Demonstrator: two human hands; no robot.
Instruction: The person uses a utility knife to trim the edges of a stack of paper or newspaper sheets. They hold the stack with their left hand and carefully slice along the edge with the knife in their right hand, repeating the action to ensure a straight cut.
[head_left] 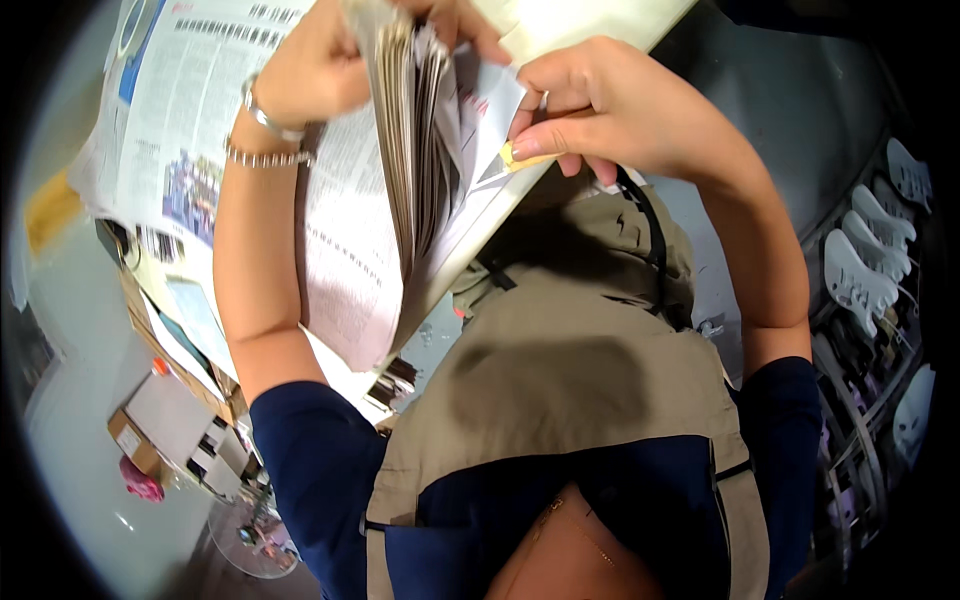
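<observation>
My left hand [330, 60] is closed around the upper part of a thick stack of folded newspapers [400, 130]. The stack stands on edge, its layered sheets facing me, and the left fingertips show beyond it. My right hand [600, 110] is at the stack's right side, by a white printed sheet [490, 95]. Between the right thumb and fingers is a small flat yellow object [525, 158], mostly covered by the hand. A thin pale strip runs from it toward the paper; whether the two are joined I cannot tell. Under my left forearm lies an open newspaper page [340, 240].
The pale table [580, 25] has a slanting edge in front of my beige apron [560, 370]. More newspaper [180, 110] spreads at the left. Below are cardboard boxes [140, 445] and a clear round container [250, 540]. White perforated plastic pieces [860, 270] hang at the right.
</observation>
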